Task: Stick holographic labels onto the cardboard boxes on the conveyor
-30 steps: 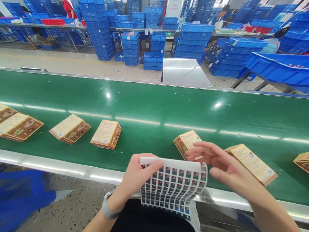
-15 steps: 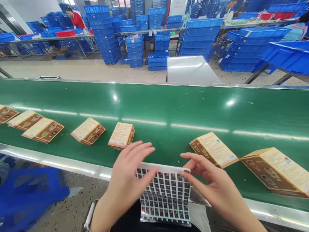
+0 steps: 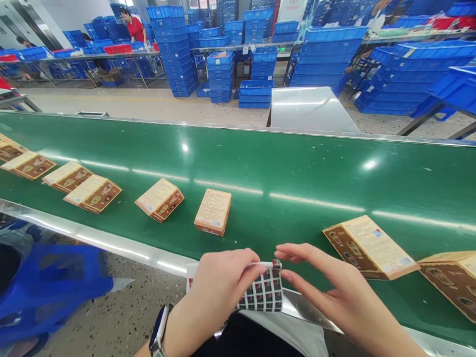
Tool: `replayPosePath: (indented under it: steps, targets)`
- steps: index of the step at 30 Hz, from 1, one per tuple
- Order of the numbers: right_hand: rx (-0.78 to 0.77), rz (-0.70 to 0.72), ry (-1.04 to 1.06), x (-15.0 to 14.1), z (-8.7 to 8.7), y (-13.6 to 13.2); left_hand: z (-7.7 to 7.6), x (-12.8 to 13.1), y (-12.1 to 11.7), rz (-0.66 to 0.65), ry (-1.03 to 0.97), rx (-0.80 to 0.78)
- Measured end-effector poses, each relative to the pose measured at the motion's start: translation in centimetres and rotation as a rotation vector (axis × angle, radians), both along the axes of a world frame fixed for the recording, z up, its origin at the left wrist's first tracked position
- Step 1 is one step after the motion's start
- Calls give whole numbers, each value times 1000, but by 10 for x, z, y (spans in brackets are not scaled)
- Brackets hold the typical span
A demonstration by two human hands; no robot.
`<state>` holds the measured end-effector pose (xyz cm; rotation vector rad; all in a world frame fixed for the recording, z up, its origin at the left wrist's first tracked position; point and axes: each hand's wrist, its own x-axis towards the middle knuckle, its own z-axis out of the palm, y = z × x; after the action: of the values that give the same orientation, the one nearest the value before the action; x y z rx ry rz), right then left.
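Note:
My left hand (image 3: 226, 280) is closed on a sheet of small stickers (image 3: 262, 292), thumb in front and fingers over its bent top edge. The sheet carries rows of small dark and red squares on white backing; its left part is mostly behind this hand. At the sheet's upper right corner, my right hand (image 3: 330, 285) has thumb and fingertips apart, close beside the edge. I cannot see anything between them. Nearest beyond the hands, a brown and cream box (image 3: 213, 210) lies on the green conveyor belt (image 3: 260, 163). Another such box (image 3: 370, 246) lies to the right.
More cartons (image 3: 159, 199) lie along the belt's left side, and one carton (image 3: 451, 277) is at the right edge. A blue plastic stool (image 3: 70, 282) stands at lower left. Beyond the belt are a metal table (image 3: 310, 111), stacked blue crates (image 3: 174, 54) and a person in red (image 3: 136, 29).
Boxes on the belt appear farther right; the view has shifted too. My left hand has closed over the sheet's top, which now bends over. My right hand's fingertips remain near its corner.

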<state>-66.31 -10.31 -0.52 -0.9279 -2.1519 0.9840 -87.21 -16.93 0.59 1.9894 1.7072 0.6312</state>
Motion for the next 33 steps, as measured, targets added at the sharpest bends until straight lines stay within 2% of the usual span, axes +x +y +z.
replayPosePath:
  steps: [3, 5, 8, 11, 13, 15, 19, 20, 22, 24, 27, 30, 33]
  targets:
    - [299, 79, -89, 2, 2, 5, -3, 1, -2, -8, 58, 59]
    - [443, 139, -160, -1, 4, 8, -6, 1, -4, -20, 98, 107]
    - [572, 197, -233, -6, 7, 8, -7, 2, -5, -21, 136, 149]
    - [615, 234, -234, -9, 13, 7, -5, 1, -4, 0, 123, 119]
    - [554, 250, -177, -8, 17, 8, -3, -3, -4, 28, 89, 80]
    - [379, 190, -91, -6, 16, 14, -3, -10, -4, 27, 43, 83]
    - [-174, -190, 77, -11, -1, 36, -12, -31, -6, -40, 9, 197]
    - [-302, -254, 122, -16, -7, 42, -15, -36, -7, -53, 23, 199]
    - [-486, -275, 201, -32, -19, 53, -19, -44, -7, -95, 51, 160]
    - [-561, -235, 252, -49, -27, 62, -20, -46, -8, -165, 50, 115]
    - [-565, -208, 243, -67, -31, 72, -20, -40, -6, -235, 18, 60]
    - [-501, -244, 207, -67, -27, 80, -24, -29, -2, -257, -6, 40]
    - [-539, -219, 203, -59, -20, 86, -33, -20, 4, -268, -13, 44]
